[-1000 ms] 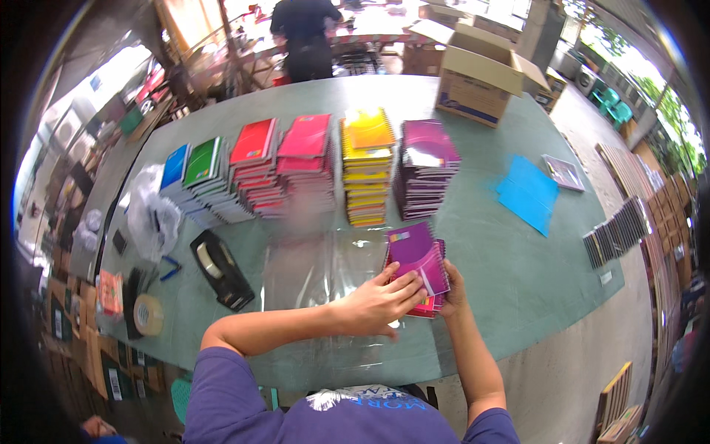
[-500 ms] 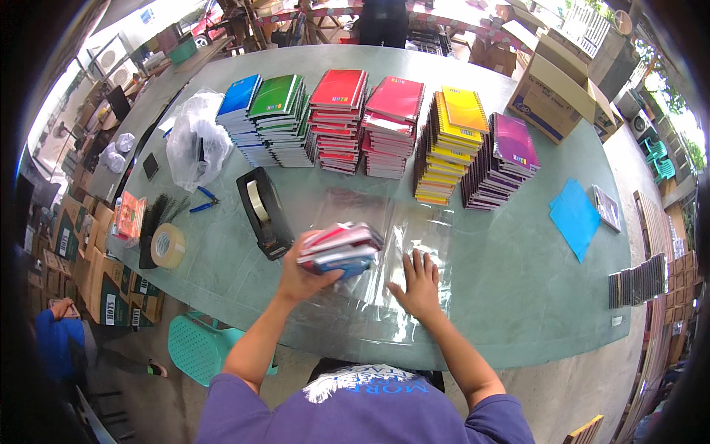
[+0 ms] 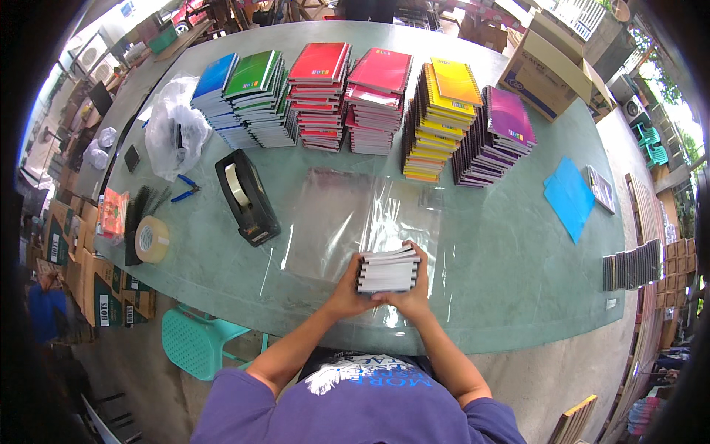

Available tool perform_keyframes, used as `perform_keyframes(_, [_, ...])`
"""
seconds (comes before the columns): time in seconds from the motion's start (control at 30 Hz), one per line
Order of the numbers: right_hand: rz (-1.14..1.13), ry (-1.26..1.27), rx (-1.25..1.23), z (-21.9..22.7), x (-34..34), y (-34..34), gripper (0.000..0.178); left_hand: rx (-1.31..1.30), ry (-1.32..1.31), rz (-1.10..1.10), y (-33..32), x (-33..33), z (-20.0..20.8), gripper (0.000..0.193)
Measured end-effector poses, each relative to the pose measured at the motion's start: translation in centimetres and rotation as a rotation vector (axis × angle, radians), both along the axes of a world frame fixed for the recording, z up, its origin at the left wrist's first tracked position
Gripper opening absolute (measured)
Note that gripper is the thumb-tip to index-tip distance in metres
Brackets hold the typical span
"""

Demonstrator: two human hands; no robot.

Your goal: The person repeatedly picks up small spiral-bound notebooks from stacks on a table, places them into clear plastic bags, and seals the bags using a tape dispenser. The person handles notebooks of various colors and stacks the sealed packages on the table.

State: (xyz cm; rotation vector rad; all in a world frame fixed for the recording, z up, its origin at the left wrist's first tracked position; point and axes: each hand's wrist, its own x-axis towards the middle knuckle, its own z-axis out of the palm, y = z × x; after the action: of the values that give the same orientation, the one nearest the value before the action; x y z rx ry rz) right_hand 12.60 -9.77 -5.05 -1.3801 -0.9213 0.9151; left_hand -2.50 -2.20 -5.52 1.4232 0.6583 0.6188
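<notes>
A small stack of notebooks (image 3: 387, 271) is held upright between my two hands, white page edges facing me. My left hand (image 3: 347, 287) wraps its left side and my right hand (image 3: 414, 288) its right side, with the thumbs below. Under and beyond the stack, a clear plastic sheet or bag (image 3: 325, 229) lies flat on the green table. Behind it stand piles of spiral notebooks: blue (image 3: 215, 77), green (image 3: 252, 74), red (image 3: 319, 62), pinkish red (image 3: 380, 70), yellow (image 3: 455, 81) and purple (image 3: 509, 115).
A black tape dispenser (image 3: 255, 218) stands left of the plastic, with blue pliers (image 3: 186, 188) and a tape roll (image 3: 152, 240) farther left. Blue sheets (image 3: 569, 198) and a dark stack (image 3: 632, 265) lie to the right. An open carton (image 3: 538, 80) is at the back right.
The notebooks went from my left hand alone to between both hands, moving right and nearer me. My right hand left the plastic and closed on their right side. The view shifted slightly.
</notes>
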Motion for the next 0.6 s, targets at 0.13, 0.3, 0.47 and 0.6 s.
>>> perform_keyframes(0.13, [-0.006,-0.329,0.241,0.2,1.3,-0.4,0.109,0.174,-0.025,0.027,1.2,-0.3,0.3,0.099])
perform_keyframes(0.3, [0.015,-0.075,0.194,-1.1,-0.7,-0.3,0.094,0.388,0.081,0.083,0.2,0.5,0.9,0.088])
perform_keyframes(0.47, [0.053,-0.149,0.259,-1.9,-0.7,0.2,0.095,0.378,-0.06,0.032,1.0,-0.2,-1.2,0.088])
perform_keyframes(0.6, [0.109,-0.223,0.318,-2.5,0.3,0.1,0.092,0.387,0.003,-0.027,0.9,-0.4,-0.4,0.09])
